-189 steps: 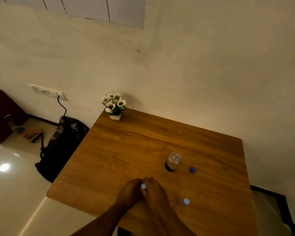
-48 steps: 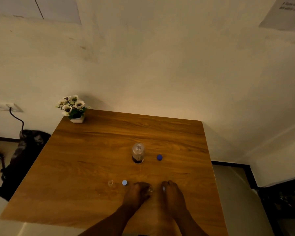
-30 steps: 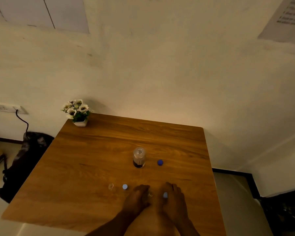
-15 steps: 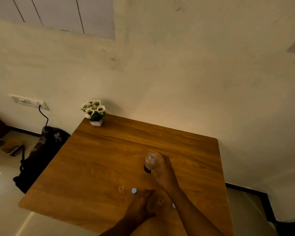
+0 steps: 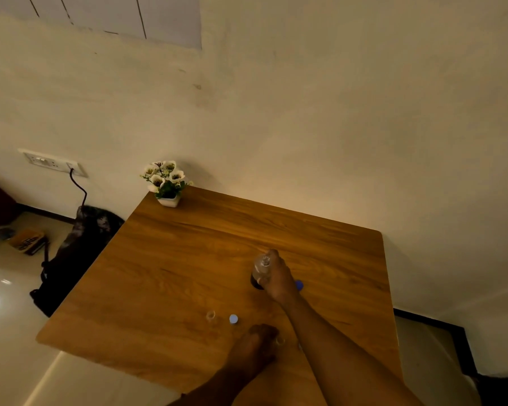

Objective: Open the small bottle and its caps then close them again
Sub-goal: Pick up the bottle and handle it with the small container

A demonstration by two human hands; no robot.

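Bottle (image 5: 260, 271) stands upright on the wooden table (image 5: 188, 259), out ahead of the person, its mouth uncapped and dark liquid low in the clear body. Right hand (image 5: 277, 281) reaches forward and wraps it from the right side, thumb and fingers closed round the body. Left hand (image 5: 257, 339) rests near the table's front edge, fingers curled loosely by a tiny clear vial (image 5: 280, 341) just to its right; whether it pinches anything cannot be told. Blue cap (image 5: 299, 285) peeks out just behind the right wrist, touching or nearly touching it. Forward and left of the left hand lie a pale round cap (image 5: 233, 318) and a second small clear vial (image 5: 210, 315), close together but apart. Judgement: step in hand looks like steadying or fetching the bottle to recap it. To do it well, grip low on the body and keep it vertical, since the open mouth would spill; bring the blue cap down square on the threads, then turn. Bottle looks smooth, rigid, round-shouldered, likely slick; caps are small hard discs, easy to knock off the glossy wood-grain top. Flower pot (image 5: 167, 186) sits at the far left corner, well clear of both hands.
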